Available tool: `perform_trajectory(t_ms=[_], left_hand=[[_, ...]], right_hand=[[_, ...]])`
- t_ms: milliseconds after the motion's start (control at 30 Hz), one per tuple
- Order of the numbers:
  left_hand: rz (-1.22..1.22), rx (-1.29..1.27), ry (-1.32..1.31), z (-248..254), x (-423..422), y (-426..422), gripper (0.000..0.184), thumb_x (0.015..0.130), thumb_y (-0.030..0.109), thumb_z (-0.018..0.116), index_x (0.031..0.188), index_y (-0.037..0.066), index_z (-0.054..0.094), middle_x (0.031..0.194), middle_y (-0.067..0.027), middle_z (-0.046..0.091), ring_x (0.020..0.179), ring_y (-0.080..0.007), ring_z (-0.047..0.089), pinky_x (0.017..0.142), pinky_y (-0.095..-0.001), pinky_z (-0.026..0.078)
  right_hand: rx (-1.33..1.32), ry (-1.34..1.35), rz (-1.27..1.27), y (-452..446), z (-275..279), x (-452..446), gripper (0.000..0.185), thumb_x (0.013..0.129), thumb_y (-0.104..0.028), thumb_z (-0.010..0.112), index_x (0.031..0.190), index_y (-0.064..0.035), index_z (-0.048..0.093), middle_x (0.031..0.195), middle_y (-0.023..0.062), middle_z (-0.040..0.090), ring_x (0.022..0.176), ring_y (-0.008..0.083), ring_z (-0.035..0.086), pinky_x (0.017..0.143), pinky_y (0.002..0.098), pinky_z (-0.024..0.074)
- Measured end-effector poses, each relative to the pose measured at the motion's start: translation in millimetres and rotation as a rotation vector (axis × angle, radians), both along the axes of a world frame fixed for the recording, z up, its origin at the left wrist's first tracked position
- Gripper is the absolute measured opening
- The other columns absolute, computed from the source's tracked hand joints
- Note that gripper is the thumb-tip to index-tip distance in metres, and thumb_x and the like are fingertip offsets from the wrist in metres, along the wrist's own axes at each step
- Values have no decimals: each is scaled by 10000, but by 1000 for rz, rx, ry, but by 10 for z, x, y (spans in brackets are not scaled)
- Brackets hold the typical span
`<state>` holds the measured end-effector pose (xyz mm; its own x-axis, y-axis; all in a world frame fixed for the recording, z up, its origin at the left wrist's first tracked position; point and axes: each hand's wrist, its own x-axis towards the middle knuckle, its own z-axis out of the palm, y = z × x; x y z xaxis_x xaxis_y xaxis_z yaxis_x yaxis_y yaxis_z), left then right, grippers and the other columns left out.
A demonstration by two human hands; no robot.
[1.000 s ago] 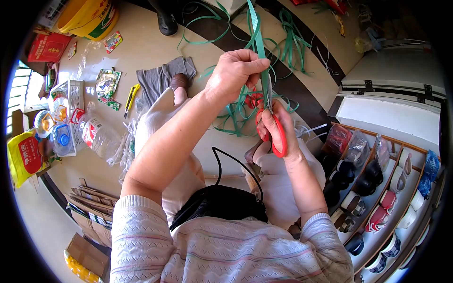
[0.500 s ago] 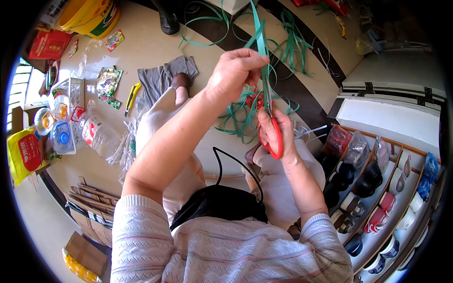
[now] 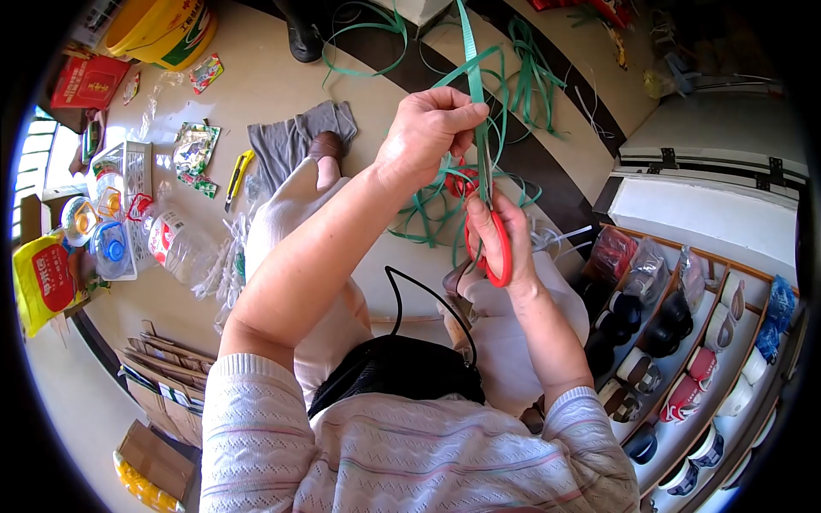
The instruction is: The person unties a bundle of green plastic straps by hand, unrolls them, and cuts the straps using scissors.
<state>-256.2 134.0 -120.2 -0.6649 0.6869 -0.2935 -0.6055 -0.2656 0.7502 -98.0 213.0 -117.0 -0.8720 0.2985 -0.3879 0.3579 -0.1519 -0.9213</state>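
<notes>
Pinched between the thumb and fingers of my left hand (image 3: pixel 434 135) is a green plastic strap (image 3: pixel 471 53), which runs up past the top of the view. My right hand (image 3: pixel 503 235) is closed round red-handled scissors (image 3: pixel 505 261). Their blades point up along the strap, just below my left fingers; whether the blades are apart I cannot tell. Loose green strapping (image 3: pixel 428 214) lies tangled on the floor beneath my hands, with a red object (image 3: pixel 462 181) among it. Another bundle of green strapping (image 3: pixel 532 77) is farther off.
On the left are a yellow utility knife (image 3: pixel 239 178), a grey cloth (image 3: pixel 295 141), a large clear bottle (image 3: pixel 175 244), a white basket (image 3: pixel 128 171) and a yellow bucket (image 3: pixel 162 34). A shoe rack (image 3: pixel 684 368) stands at right. Flattened cardboard (image 3: pixel 167 385) leans at lower left.
Both hands stay nearly in place, still gripping the strap and scissors. The upper strap has shifted and turned slightly, and its loose loop beside my left hand has widened to the right.
</notes>
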Motion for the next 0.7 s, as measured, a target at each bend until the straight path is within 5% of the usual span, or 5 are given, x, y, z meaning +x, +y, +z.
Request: perform_trajectory(t_ms=[700], left_hand=[[35,17,-30,2,-151,-7,157,785,148,686,793,34,578,580,-6,498,482,-91,428,445,-217,308]], right_hand=[[9,23,-19,-23,-57,17,277,849,-342,616,853,-78,533,569,-78,413,428,14,351,380,181,261]])
